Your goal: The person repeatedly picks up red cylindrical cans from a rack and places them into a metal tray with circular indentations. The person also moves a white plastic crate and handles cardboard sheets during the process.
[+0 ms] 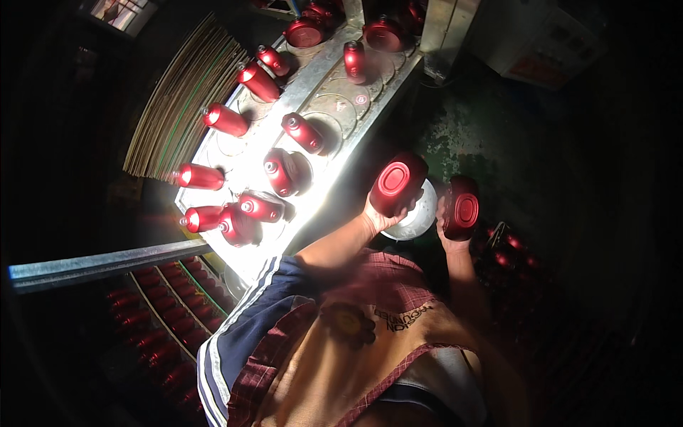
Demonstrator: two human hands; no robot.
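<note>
My left hand is closed around a glossy dark red bottle, its flat base with an oval ring turned toward me. In my right hand is a matching red bottle, also base toward me, held a little apart from the first. The necks of both are out of sight. Behind and below the two bottles shows a pale round surface, perhaps a stool or a basin. To the left, several red bottles stand on a brightly lit metal conveyor; a nearer red bottle is closest to my left forearm.
A stack of cardboard sheets leans beyond the conveyor's far side. A metal rail juts out to the left. Rows of red bottles lie beneath it, and more red bottles sit in shadow at right. A metal post rises at the back.
</note>
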